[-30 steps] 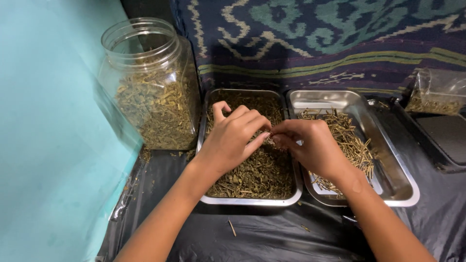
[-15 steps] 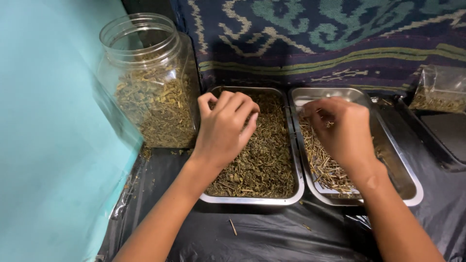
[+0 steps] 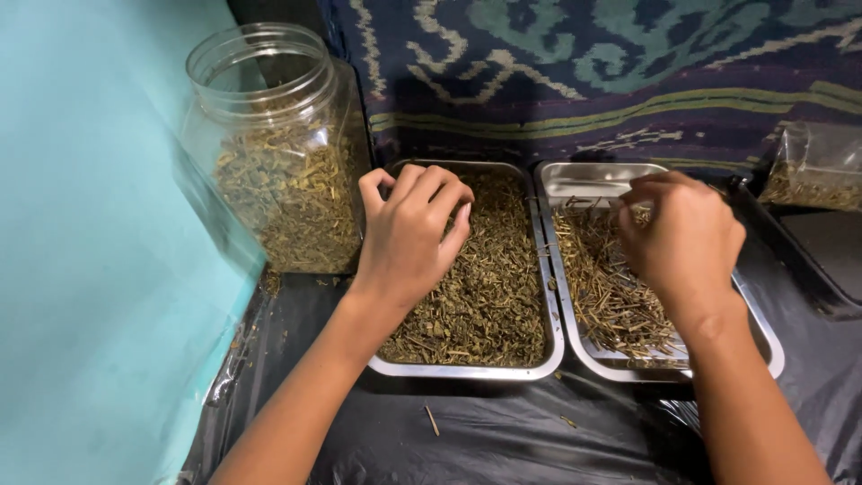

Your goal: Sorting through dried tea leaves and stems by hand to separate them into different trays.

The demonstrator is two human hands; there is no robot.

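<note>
Your left hand (image 3: 409, 238) rests curled and empty on the leaves (image 3: 489, 287); right hand (image 3: 682, 238) pinches over the stems (image 3: 606, 296), contents hidden, so release low inside that tray (image 3: 588, 180)

The left hand (image 3: 409, 238) rests curled on crumbled dried herb in the left steel tray (image 3: 467, 366); the right hand (image 3: 682, 238) hovers over the right steel tray (image 3: 763, 337) — fingers (image 3: 628, 211) pinched above pale stems (image 3: 606, 292); a clear plastic jar (image 3: 274, 153) stands beside.
</note>
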